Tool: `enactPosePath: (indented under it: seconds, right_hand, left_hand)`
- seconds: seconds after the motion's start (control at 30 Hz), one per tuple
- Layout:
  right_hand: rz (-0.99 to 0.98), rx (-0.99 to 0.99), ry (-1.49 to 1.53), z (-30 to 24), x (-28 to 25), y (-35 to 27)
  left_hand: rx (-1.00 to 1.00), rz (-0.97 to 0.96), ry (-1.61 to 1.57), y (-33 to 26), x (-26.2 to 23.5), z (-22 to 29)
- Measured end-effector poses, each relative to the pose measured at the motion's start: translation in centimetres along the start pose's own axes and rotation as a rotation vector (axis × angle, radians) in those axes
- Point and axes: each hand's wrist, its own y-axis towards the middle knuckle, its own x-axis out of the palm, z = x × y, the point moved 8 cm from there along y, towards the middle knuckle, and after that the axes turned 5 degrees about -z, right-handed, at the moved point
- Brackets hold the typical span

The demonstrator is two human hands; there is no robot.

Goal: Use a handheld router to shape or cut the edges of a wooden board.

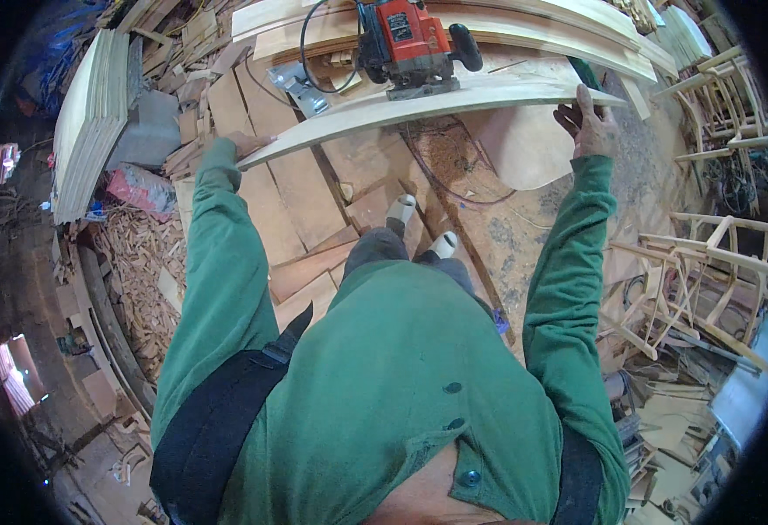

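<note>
A long, pale wooden board point(358, 119) with a curved edge spans the area in front of me, from left to right. My left hand point(246, 143) is closed on its left end, fingers partly hidden by the sleeve. Near the right end, my right hand point(596, 133) grips the board, one finger reaching up over it and the others curled below. Just beyond the board's middle stands a red router point(408, 35) with black side handles. Its metal base point(422, 88) meets the board's far side; whether it rests on the board I cannot tell.
Long pale planks point(541, 35) lie behind the router. A black cable point(303, 44) loops at its left. Stacked curved panels point(91, 122) stand at left, above a heap of wood offcuts point(143, 262). Wooden chair frames point(708, 254) crowd the right. Flat boards point(288, 201) cover the floor near my feet.
</note>
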Motion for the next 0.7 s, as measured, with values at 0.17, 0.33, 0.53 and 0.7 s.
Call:
enactPosePath:
  seconds: [0.17, 0.33, 0.53, 0.7]
  right_hand:
    - [-0.01, 0.053, -0.083, -0.2, 0.6, 1.7]
    - [0.011, 0.044, -0.127, -0.8, 1.3, 2.4]
    - [-0.007, 0.064, -0.176, -1.1, 1.5, 2.7]
    - [-0.009, 0.075, -0.169, -1.2, 1.6, 2.7]
  left_hand:
    - [0.052, -0.116, -0.127, 1.7, -0.4, -0.5]
    - [-0.057, -0.188, -0.163, 1.1, -0.6, -0.1]
    - [0.034, -0.228, -0.195, 0.3, -0.8, 0.7]
    - [-0.029, -0.17, -0.195, -0.4, -1.1, 0.7]
